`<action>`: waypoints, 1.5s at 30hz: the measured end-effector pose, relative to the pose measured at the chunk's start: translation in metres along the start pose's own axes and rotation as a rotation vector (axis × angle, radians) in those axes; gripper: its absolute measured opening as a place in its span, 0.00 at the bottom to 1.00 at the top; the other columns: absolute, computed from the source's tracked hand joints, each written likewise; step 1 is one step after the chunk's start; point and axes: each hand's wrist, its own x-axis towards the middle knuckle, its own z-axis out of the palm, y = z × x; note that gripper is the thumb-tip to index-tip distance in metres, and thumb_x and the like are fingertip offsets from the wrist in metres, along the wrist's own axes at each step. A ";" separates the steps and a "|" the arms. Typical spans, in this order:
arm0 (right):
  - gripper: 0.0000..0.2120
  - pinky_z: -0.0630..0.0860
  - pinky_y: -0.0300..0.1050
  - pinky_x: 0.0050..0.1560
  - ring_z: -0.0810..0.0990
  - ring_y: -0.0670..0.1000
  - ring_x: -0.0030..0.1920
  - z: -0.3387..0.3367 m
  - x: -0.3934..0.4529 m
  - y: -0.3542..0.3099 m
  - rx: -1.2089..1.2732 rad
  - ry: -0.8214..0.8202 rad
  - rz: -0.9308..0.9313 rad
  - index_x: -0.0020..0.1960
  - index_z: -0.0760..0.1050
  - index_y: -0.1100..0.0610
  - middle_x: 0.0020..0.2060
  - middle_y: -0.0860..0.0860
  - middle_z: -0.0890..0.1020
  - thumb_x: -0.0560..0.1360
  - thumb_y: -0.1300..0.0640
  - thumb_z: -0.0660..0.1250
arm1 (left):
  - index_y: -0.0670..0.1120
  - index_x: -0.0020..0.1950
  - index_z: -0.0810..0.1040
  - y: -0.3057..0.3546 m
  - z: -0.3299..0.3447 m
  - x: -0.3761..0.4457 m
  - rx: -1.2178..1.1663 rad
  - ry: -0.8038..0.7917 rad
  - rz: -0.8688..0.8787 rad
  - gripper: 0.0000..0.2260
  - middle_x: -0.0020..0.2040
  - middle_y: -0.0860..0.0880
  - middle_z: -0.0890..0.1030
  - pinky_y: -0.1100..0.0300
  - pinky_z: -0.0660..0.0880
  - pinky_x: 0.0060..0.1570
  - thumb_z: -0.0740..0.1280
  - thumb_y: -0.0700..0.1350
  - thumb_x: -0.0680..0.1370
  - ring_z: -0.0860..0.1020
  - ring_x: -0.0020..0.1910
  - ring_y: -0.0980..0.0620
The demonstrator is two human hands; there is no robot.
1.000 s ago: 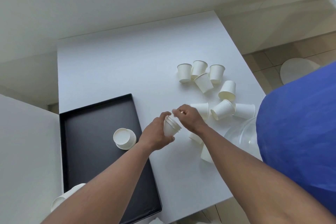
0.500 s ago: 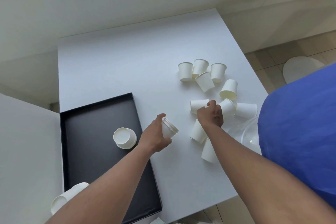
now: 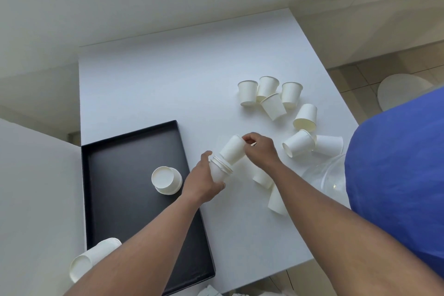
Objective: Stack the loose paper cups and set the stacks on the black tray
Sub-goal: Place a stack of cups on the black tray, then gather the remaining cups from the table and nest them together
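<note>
At frame centre: the left hand (image 3: 204,182) wraps round a nested stack of paper cups (image 3: 219,170); the right hand (image 3: 260,151) pinches a single paper cup (image 3: 232,149), its mouth entering the stack's top.
Black tray (image 3: 134,223): lower left, long edge just left of the hands; an upside-down cup stack (image 3: 166,180) stands on it, and a lying stack (image 3: 92,258) overhangs its near-left corner.
Loose cups (image 3: 276,101): scattered right of centre, upright and tipped; two lie under the right forearm.
Open room: the white table (image 3: 156,84) is bare across its far and left part.
Obstacles: a clear plastic container (image 3: 322,178) and a blue garment (image 3: 396,163) crowd the table's right edge.
</note>
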 end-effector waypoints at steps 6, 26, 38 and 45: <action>0.14 0.75 0.40 0.43 0.78 0.47 0.42 0.008 -0.005 -0.001 0.012 -0.215 0.062 0.46 0.82 0.49 0.44 0.48 0.83 0.71 0.63 0.62 | 0.54 0.72 0.61 0.002 0.000 0.003 -0.055 0.022 0.006 0.35 0.60 0.53 0.76 0.53 0.78 0.44 0.74 0.50 0.70 0.79 0.49 0.48; 0.12 0.79 0.43 0.49 0.84 0.49 0.43 0.015 -0.010 0.006 0.142 -0.038 0.203 0.56 0.76 0.54 0.51 0.51 0.84 0.74 0.60 0.62 | 0.53 0.65 0.72 0.010 -0.001 0.006 0.027 0.344 0.039 0.24 0.59 0.55 0.73 0.59 0.69 0.45 0.72 0.44 0.71 0.68 0.61 0.51; 0.19 0.69 0.52 0.58 0.69 0.57 0.62 -0.010 -0.005 0.024 -0.570 0.313 0.130 0.59 0.76 0.55 0.58 0.53 0.74 0.75 0.45 0.63 | 0.53 0.68 0.69 -0.001 0.010 0.008 0.126 0.260 0.022 0.24 0.60 0.55 0.73 0.57 0.71 0.44 0.69 0.42 0.73 0.66 0.63 0.50; 0.25 0.67 0.53 0.61 0.60 0.58 0.70 -0.014 -0.009 0.033 -0.727 0.013 0.312 0.68 0.70 0.58 0.70 0.56 0.65 0.74 0.48 0.57 | 0.52 0.73 0.65 0.005 0.007 0.009 0.203 0.287 0.053 0.31 0.65 0.54 0.74 0.55 0.72 0.56 0.72 0.48 0.72 0.68 0.66 0.49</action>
